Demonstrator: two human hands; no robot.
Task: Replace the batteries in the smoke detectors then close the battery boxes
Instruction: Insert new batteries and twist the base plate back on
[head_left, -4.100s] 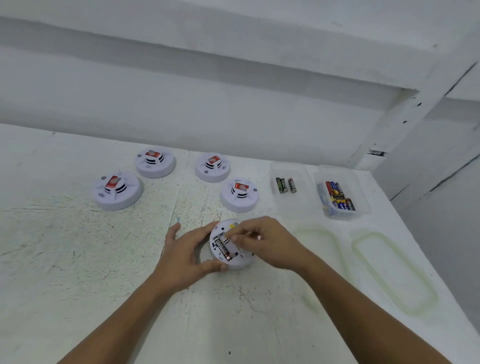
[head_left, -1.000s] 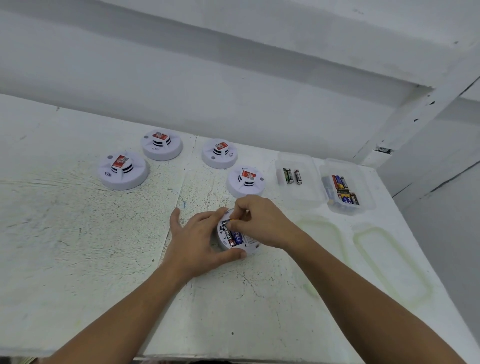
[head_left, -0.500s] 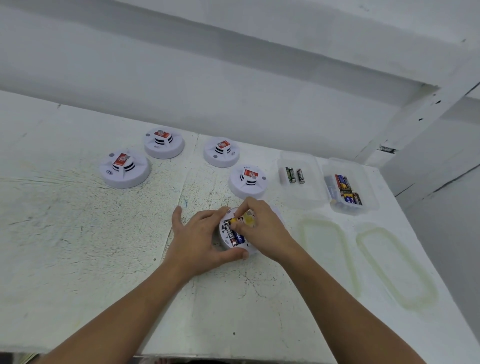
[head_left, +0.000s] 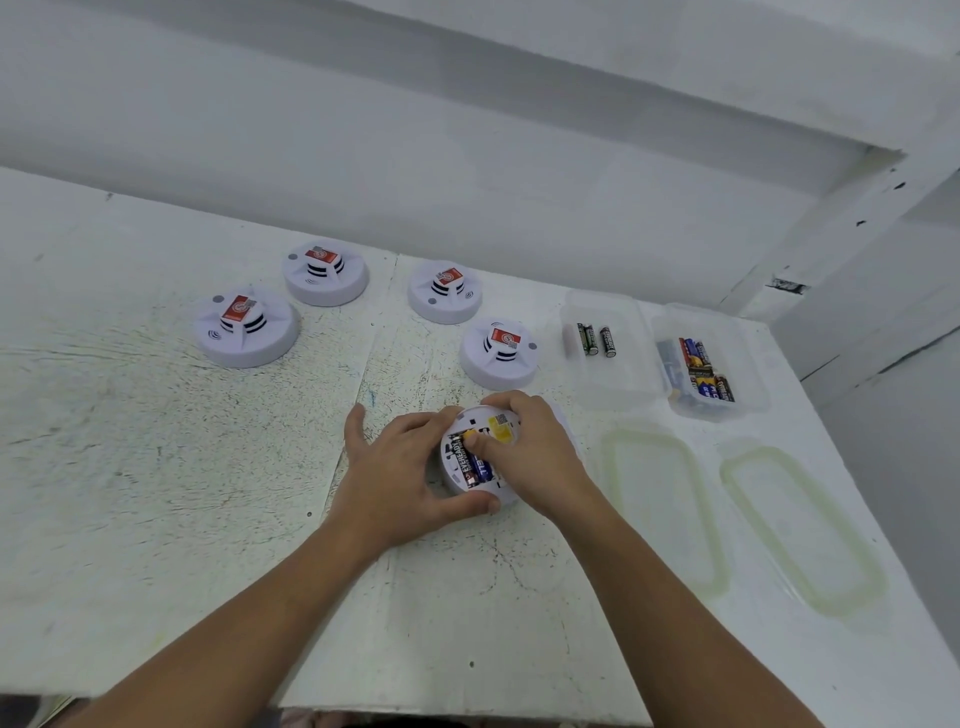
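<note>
An upturned white smoke detector (head_left: 457, 480) lies on the table in front of me with its battery bay uncovered. A black battery (head_left: 461, 460) and a blue battery (head_left: 482, 467) lie side by side in the bay. My left hand (head_left: 395, 478) grips the detector from the left, thumb under its near rim. My right hand (head_left: 535, 452) curls over the far rim, and its thumb presses on the far end of the blue battery. Part of the detector's right side is hidden by that hand.
Four more detectors stand face up behind: (head_left: 247, 327), (head_left: 325, 273), (head_left: 445, 291), (head_left: 500, 353). A clear box (head_left: 613, 384) holds three batteries (head_left: 595, 340); another box (head_left: 748, 374) holds several coloured ones (head_left: 701, 369). Two lids (head_left: 665, 499), (head_left: 800, 525) lie at the right. The table's edge is near me.
A blue battery now lies beside the black one, where 4.1 s ago only the black one showed. My right hand has gone from pinching at the bay to pressing with the thumb.
</note>
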